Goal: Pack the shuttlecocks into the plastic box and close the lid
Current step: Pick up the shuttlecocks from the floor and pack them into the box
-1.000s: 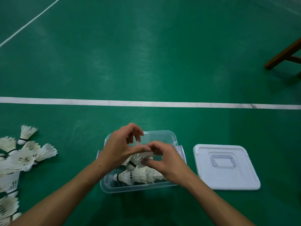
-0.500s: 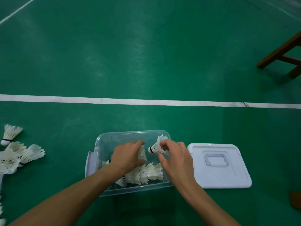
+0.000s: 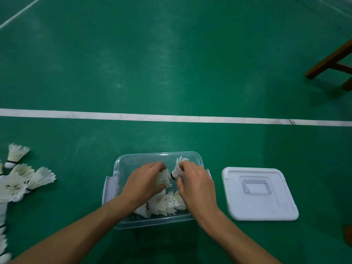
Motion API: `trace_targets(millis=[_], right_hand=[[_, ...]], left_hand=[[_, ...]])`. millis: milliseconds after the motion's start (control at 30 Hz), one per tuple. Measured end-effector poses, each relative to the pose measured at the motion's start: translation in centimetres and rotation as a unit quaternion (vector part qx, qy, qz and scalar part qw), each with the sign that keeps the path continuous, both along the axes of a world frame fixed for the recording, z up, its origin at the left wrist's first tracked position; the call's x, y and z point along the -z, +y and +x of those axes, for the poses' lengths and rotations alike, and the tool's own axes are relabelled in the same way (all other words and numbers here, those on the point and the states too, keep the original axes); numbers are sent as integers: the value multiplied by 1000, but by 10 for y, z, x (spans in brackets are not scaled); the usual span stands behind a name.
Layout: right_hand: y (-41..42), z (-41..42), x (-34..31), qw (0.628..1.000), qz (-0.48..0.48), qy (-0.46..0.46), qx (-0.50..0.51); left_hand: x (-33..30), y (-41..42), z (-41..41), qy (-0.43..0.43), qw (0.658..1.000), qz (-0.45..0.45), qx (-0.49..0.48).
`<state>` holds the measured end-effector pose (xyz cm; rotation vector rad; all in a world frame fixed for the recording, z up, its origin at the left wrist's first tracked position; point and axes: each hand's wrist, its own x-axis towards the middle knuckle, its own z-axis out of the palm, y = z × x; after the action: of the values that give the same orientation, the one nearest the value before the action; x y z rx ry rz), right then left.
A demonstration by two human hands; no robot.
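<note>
White shuttlecocks point(image 3: 165, 203) fill the clear box point(image 3: 122, 164) while the left hand point(image 3: 144, 182) and right hand point(image 3: 195, 184) each grip one.

The box point(image 3: 160, 158) is clear, glossy plastic; its lid point(image 3: 276, 208) is smooth white plastic with a soft sheen. The shuttlecocks point(image 3: 165, 203) are white feather, matt and ragged-edged. The green floor point(image 3: 171, 63) shines faintly, and brown wooden legs point(image 3: 331, 60) look satin.
</note>
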<state>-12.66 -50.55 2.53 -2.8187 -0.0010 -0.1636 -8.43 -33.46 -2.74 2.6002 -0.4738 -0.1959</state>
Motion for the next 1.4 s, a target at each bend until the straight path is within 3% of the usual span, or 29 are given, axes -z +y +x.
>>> trace_targets(millis=[200,400,667,900,1067,1200,1400], right_hand=[[-2,10,7,998,14,55,19],[8,21,25,950,225,208,60],[1,32,24,920,241,300,74],[-10,20,-2,955,181,231,34],[-15,15,-16,972,129,197,19],[-21,12,-26,978,119,169,27],[-12,10,-46,989,110,103,15]], left_hand=[[-2,1,-3,5,1000,-25,-19],[1,4,-2,15,999,-37,-30],[8,-8,6,9,999,10,-44],[12,-14,10,-11,996,88,0],[18,-16,0,3,994,91,51],[-1,-9,-4,-41,997,46,39],[-62,21,-7,-81,984,-132,-87]])
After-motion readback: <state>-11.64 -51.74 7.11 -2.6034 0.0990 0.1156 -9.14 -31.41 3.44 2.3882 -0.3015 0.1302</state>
